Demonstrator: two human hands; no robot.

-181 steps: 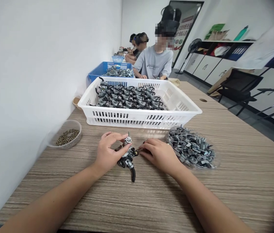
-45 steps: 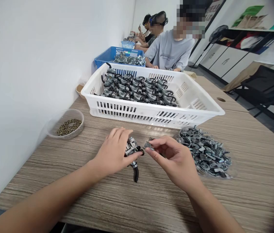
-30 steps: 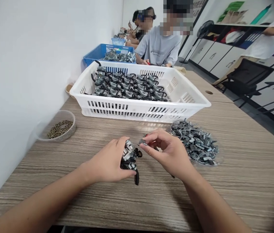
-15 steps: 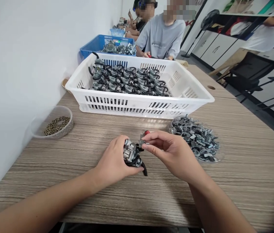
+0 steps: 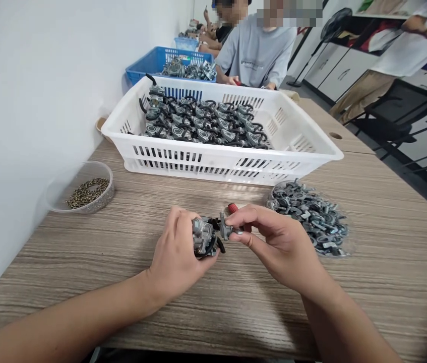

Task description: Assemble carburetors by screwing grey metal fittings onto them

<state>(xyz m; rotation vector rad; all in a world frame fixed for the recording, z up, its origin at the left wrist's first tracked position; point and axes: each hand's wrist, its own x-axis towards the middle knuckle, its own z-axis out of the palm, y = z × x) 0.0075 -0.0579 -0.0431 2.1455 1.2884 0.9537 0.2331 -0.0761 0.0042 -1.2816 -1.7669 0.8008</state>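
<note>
My left hand [image 5: 177, 257] is wrapped round a carburetor [image 5: 203, 236], a silver metal body with a short black hose on its near side. Between thumb and fingertips, my right hand [image 5: 277, 242] pinches a small grey metal fitting [image 5: 224, 228] close to the carburetor's right side; whether the two touch I cannot tell. Just behind my right fingers shows a red handle end [image 5: 232, 207], the rest of it hidden by the hand. Right of that hand stands a clear tub [image 5: 349, 247] heaped with similar grey metal parts [image 5: 319, 219].
A white crate [image 5: 198, 164] holding rows of carburetors stands beyond my hands. At left, a clear bowl [image 5: 111, 189] contains small brass-coloured screws [image 5: 88, 193]. Behind the crate are a blue crate [image 5: 141, 75] of metal parts and a person in a grey shirt [image 5: 254, 55]. A wall borders the left.
The carburetor has turned in my left hand, and its hose now points less toward me. The fitting in my right hand has turned to face the carburetor. The whole view has shifted slightly.
</note>
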